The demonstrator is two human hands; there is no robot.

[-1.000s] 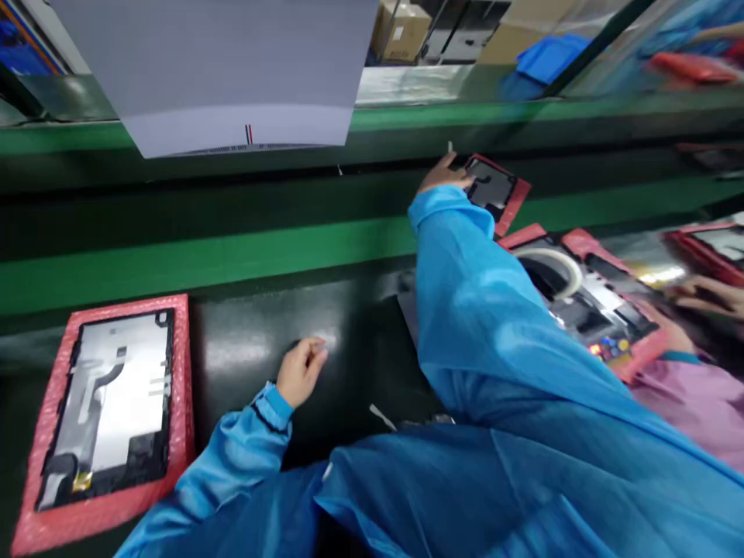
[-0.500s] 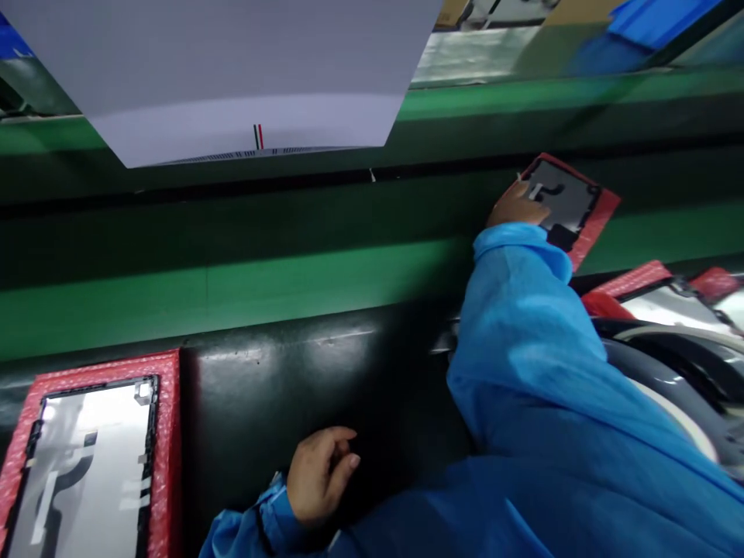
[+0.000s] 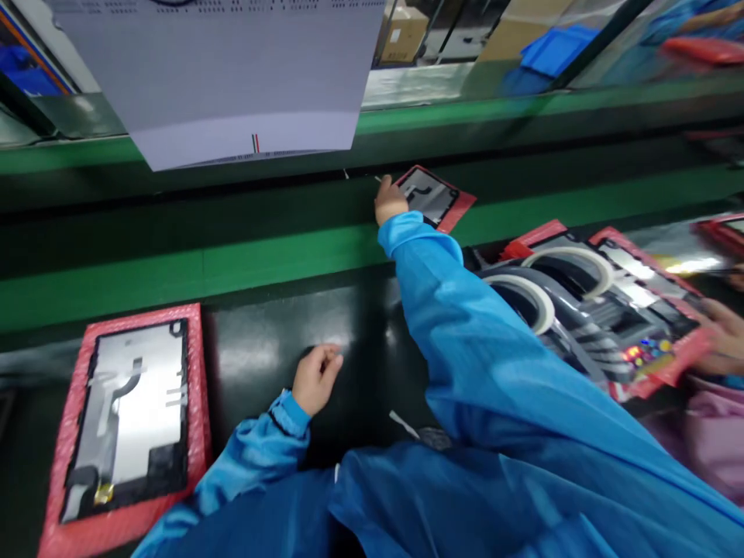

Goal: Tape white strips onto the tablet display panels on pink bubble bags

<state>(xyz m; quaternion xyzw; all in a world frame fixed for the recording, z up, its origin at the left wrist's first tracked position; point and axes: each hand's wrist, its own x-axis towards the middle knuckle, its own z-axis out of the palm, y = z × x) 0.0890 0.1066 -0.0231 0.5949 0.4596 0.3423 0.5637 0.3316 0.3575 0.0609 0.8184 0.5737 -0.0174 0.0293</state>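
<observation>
A flat panel [image 3: 433, 195] backed by red wrap [image 3: 462, 208] is seen beyond the bench's far edge, set askew on the dark belt [image 3: 279, 209], with its near corner over the green strip [image 3: 256, 267]. Its left corner is met by the right hand [image 3: 390, 203]; the fingers are partly hidden, and it cannot be told whether the corner is grasped or only touched.

The left hand [image 3: 315, 380] is held over the middle of the bench [image 3: 249, 333], its fingers loosely curled and released, nothing being seen in them. Toward the bench's left end, a second panel [image 3: 139, 411] is laid on red bubble wrap [image 3: 201, 387], its top side placed near the far edge. A pale strip [image 3: 404, 425] is seen by the near edge, beside the blue garment [image 3: 459, 496].

To the right, a tape dispenser [image 3: 573, 318] is fitted with two tape rolls [image 3: 545, 310], and more wrapped panels [image 3: 631, 263] are seen beside it. Red wrap there is touched by another person's hand [image 3: 724, 333]; a pink sleeve [image 3: 718, 426] is shown below. Above the belt, a white housing [image 3: 232, 85] is seen.
</observation>
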